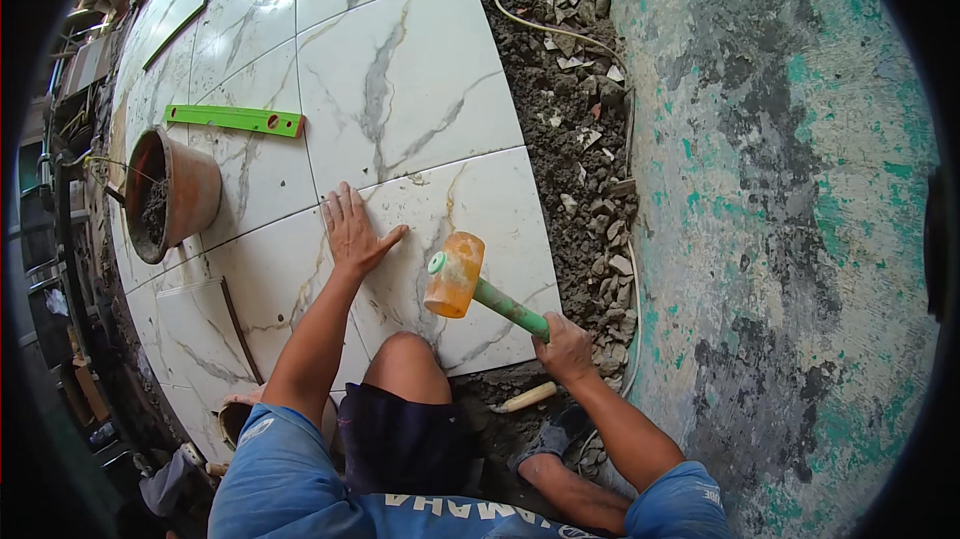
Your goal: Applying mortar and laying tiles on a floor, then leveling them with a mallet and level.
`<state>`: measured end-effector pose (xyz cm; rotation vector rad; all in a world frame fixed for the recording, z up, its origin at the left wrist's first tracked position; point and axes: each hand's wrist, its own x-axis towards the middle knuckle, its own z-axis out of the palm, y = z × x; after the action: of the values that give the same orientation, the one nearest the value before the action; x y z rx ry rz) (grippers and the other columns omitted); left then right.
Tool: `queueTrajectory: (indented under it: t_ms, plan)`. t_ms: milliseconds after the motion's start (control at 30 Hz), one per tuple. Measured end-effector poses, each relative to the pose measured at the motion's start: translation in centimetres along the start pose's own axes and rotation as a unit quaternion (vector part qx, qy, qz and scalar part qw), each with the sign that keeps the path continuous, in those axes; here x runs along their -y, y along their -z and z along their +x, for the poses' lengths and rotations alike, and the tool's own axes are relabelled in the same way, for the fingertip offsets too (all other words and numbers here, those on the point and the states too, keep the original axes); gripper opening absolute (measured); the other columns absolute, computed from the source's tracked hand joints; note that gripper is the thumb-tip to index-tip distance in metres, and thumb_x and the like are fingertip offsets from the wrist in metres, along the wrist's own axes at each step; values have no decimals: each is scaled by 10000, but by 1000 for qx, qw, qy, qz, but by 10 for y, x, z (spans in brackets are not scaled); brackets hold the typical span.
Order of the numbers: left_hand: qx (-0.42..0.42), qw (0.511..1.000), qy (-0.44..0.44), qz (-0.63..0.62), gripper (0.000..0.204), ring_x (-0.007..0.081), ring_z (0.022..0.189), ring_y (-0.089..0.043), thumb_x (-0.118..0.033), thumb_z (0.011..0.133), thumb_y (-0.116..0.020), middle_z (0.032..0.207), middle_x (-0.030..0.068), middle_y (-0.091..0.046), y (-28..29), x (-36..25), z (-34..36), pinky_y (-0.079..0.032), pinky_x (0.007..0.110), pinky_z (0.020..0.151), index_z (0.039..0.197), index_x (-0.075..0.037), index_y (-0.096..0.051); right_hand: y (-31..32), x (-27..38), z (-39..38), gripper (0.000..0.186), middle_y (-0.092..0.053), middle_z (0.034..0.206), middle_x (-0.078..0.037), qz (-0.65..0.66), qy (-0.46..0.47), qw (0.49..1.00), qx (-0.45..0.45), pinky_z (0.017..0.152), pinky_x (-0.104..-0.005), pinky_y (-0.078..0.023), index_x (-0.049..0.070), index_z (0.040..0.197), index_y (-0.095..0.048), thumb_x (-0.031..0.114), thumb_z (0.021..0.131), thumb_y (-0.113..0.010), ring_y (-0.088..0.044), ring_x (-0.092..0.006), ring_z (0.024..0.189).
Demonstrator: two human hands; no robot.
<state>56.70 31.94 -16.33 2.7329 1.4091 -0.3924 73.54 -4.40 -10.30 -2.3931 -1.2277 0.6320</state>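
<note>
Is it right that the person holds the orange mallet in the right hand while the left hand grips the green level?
Not quite. In the head view the right hand does hold the orange mallet, but the left hand lies flat on the marble tile. The green level lies apart, untouched.

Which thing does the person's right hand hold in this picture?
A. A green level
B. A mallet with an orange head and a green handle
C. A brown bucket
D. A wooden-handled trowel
B. The right hand is closed around the green handle of the mallet, whose orange head is over the white marble-pattern tile, while the left hand lies flat on the tiles.
</note>
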Motion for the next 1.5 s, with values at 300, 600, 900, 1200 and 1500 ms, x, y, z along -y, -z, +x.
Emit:
queueTrajectory:
  t_ms: [300,600,900,1200,1500]
  plan:
    - [-45,992,-104,-47,1148,337,1479,-84,-765,712,-564,1590,175,-145,-4,-29,6,-50,489,1189,1524,-49,-182,-6,-29,-37,258,-603,761,-130,-40,-13,997,63,589,-448,-513,64,959,-555,204,784,-682,-624,-347,662]
    - [-51,992,-105,-51,1169,313,1487,-58,-807,708,-536,1602,149,-116,-10,-27,5,-29,486,1190,1532,-66,-165,-4,-46,-86,280,-595,748,-117,-65,-33,982,174,611,-464,-506,102,878,-512,179,701,-714,-630,-338,705]
    - [-87,989,-115,-44,1126,321,1478,-109,-787,730,-536,1594,151,-159,-15,-28,6,-69,483,1186,1529,-73,-190,-6,-54,-106,242,-619,752,-107,-29,25,989,141,597,-451,-508,111,876,-538,178,715,-706,-641,-333,698]
    - [-112,984,-124,-65,1196,329,1478,-108,-833,676,-545,1592,160,-164,-26,-22,9,-79,501,1182,1523,-61,-203,-8,-45,-114,175,-609,719,-145,-75,-93,973,195,595,-477,-492,96,859,-561,189,753,-666,-619,-389,678]
    - [-110,984,-123,-66,1221,328,1482,-55,-905,677,-422,1592,160,-144,-26,-16,4,-15,497,1189,1531,-69,-173,-20,-41,-109,177,-588,700,-202,-16,-32,990,136,599,-520,-458,65,827,-550,162,742,-670,-591,-439,674]
